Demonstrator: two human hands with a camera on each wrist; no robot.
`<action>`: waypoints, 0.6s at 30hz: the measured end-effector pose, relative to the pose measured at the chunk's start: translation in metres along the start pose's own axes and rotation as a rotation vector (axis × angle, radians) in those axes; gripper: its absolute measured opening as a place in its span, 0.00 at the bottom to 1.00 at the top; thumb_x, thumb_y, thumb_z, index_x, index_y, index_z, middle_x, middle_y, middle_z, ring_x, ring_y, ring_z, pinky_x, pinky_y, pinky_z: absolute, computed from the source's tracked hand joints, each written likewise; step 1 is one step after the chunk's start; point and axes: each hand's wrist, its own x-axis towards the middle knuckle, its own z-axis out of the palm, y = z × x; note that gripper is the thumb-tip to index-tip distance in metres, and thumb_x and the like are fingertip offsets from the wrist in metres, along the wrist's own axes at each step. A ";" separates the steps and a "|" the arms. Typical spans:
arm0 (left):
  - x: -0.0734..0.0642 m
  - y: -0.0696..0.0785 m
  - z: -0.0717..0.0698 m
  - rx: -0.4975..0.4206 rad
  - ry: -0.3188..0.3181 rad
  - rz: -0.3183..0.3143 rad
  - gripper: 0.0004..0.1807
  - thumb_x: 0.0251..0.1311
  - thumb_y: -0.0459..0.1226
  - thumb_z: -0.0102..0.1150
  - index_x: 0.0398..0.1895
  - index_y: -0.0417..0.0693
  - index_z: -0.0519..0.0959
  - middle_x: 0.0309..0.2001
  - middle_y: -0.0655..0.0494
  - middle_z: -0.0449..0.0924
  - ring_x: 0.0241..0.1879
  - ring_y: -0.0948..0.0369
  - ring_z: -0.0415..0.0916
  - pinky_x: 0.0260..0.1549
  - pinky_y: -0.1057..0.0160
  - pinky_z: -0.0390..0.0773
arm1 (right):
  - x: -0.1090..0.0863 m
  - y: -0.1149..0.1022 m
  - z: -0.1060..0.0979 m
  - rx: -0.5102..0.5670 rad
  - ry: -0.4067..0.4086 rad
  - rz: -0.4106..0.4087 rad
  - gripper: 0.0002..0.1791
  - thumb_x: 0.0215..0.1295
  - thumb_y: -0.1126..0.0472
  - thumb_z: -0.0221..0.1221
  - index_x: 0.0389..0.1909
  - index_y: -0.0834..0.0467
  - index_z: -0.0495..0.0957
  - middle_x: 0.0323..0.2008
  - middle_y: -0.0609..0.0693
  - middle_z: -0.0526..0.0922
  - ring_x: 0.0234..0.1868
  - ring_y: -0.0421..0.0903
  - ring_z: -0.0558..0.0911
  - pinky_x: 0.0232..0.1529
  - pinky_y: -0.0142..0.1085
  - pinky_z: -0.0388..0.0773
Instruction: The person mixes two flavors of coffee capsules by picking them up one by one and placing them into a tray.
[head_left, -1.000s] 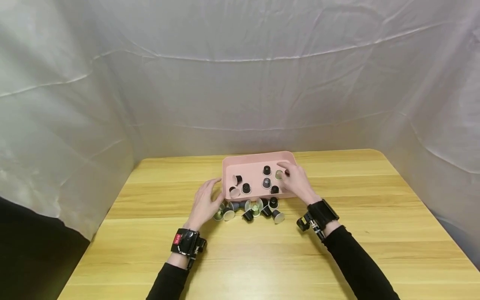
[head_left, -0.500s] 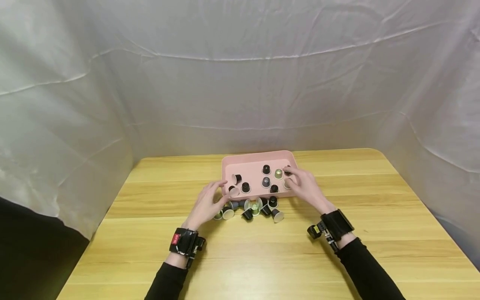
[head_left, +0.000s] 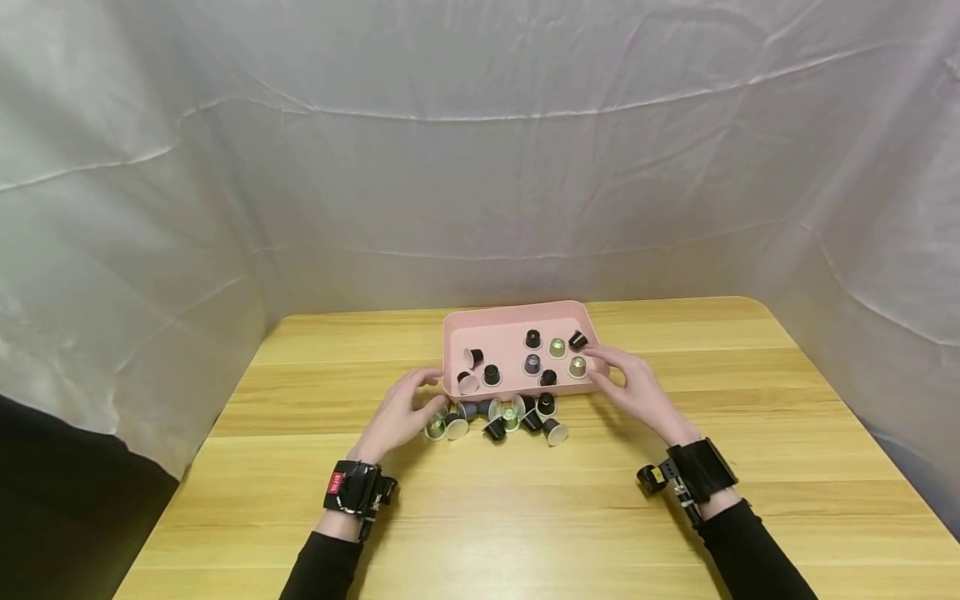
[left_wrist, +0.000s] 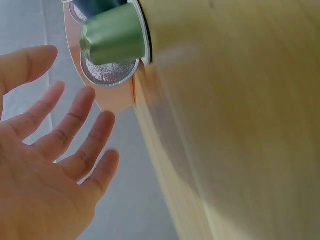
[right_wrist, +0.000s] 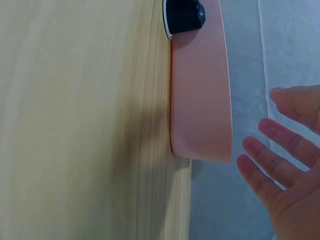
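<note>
My left hand (head_left: pixel 396 415) hovers by the tray's near left corner, beside a green coffee capsule (head_left: pixel 435 427). In the left wrist view its fingers (left_wrist: pixel 75 125) are spread with nothing between them, and the green capsule (left_wrist: pixel 117 35) stands apart from them. At the tray's right rim is my right hand (head_left: pixel 639 392), fingertips close to a gold-green capsule (head_left: pixel 577 367) standing inside. The right wrist view shows those fingers (right_wrist: pixel 272 162) loosely extended, holding nothing, beside the wall of the pink tray (right_wrist: pixel 202 100). Above that capsule, a black capsule (head_left: pixel 577 340) lies tilted.
The pink tray (head_left: pixel 495 317) holds several black, grey and green capsules. Along its front, more capsules lie jumbled on the wooden table (head_left: pixel 510 508), among them a black one (head_left: pixel 495 430) and a grey one (head_left: pixel 555 432). A pale cloth (head_left: pixel 480 183) hangs behind.
My right hand has let go of the gold-green capsule in the tray and drawn back right and down. My left hand has shifted slightly left. The capsules in front look unmoved.
</note>
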 end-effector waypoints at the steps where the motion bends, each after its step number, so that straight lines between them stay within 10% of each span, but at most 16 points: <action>1: 0.000 -0.001 -0.001 -0.005 -0.004 0.002 0.26 0.65 0.36 0.63 0.65 0.42 0.72 0.61 0.41 0.77 0.62 0.44 0.74 0.63 0.37 0.73 | -0.001 0.000 -0.001 -0.001 0.003 -0.002 0.22 0.62 0.71 0.64 0.58 0.68 0.78 0.59 0.67 0.81 0.62 0.66 0.79 0.66 0.61 0.72; 12: -0.003 -0.004 -0.005 -0.003 -0.045 0.016 0.20 0.63 0.37 0.65 0.56 0.41 0.76 0.51 0.42 0.82 0.54 0.46 0.79 0.58 0.43 0.79 | -0.007 0.011 -0.015 -0.019 0.027 0.010 0.21 0.62 0.74 0.63 0.57 0.71 0.77 0.58 0.70 0.80 0.59 0.68 0.79 0.60 0.61 0.76; 18: -0.002 0.000 -0.003 0.017 -0.058 -0.084 0.21 0.64 0.40 0.65 0.57 0.43 0.76 0.55 0.42 0.81 0.50 0.48 0.82 0.52 0.47 0.83 | -0.009 0.017 -0.025 -0.036 0.042 0.018 0.22 0.61 0.74 0.63 0.58 0.71 0.76 0.58 0.71 0.79 0.59 0.68 0.79 0.57 0.61 0.78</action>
